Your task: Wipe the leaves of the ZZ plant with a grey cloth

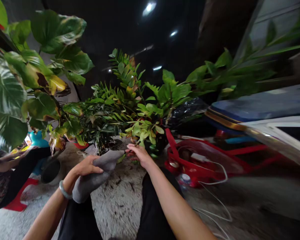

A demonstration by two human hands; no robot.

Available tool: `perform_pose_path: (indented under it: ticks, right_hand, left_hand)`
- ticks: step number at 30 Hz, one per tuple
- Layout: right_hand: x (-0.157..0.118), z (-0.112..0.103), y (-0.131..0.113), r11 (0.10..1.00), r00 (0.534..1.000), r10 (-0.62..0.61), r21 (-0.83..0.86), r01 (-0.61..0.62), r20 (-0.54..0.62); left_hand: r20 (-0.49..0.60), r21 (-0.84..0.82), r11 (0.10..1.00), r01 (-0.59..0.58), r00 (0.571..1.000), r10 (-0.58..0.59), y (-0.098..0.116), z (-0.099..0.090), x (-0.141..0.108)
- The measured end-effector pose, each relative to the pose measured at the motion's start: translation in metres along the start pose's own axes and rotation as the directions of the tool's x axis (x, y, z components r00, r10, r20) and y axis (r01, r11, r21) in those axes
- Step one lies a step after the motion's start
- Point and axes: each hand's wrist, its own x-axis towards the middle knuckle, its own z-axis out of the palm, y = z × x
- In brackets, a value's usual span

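Observation:
A grey sock [109,160] stretches across in front of my knees, its body sagging on the left and its far end drawn to a point. My left hand [88,166] is closed on it, thumb lying along the upper face. At the pointed end, my right hand [138,154] has its fingers curled together against the tip, pinching it; the exact fingertip contact is small and slightly blurred. A pale bangle [65,190] circles my left wrist, touching the sock's lower part.
Leafy potted plants [150,110] crowd the space just beyond my hands. A red basket [182,156] with a white cable [216,182] sits to the right, near a table edge [262,106]. On the left are a seated person [13,173], a dark bucket [51,170] and a red stool [21,200].

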Motion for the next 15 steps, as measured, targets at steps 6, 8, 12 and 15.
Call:
perform_pose_path:
  ticks: [6,8,12,15]
  right_hand:
    - [-0.047,0.005,0.004,0.937,0.97,-0.038,-0.328,0.118,0.24]
    - [-0.075,0.021,0.009,0.931,0.913,-0.267,-0.163,0.328,0.309]
    - [-0.126,0.069,0.034,0.85,0.807,-0.489,-0.028,0.527,0.331]
    - [-0.144,0.088,0.048,0.849,0.821,-0.502,-0.03,0.528,0.272]
  left_hand:
    - [-0.411,-0.19,0.961,-0.201,0.905,0.108,-0.001,0.017,-0.023]
    - [-0.556,-0.256,0.928,-0.272,0.827,0.089,-0.003,0.033,-0.021]
    - [-0.716,-0.34,0.876,-0.343,0.698,-0.005,-0.011,0.068,-0.008]
    - [-0.753,-0.367,0.864,-0.345,0.656,-0.058,-0.019,0.084,-0.003]
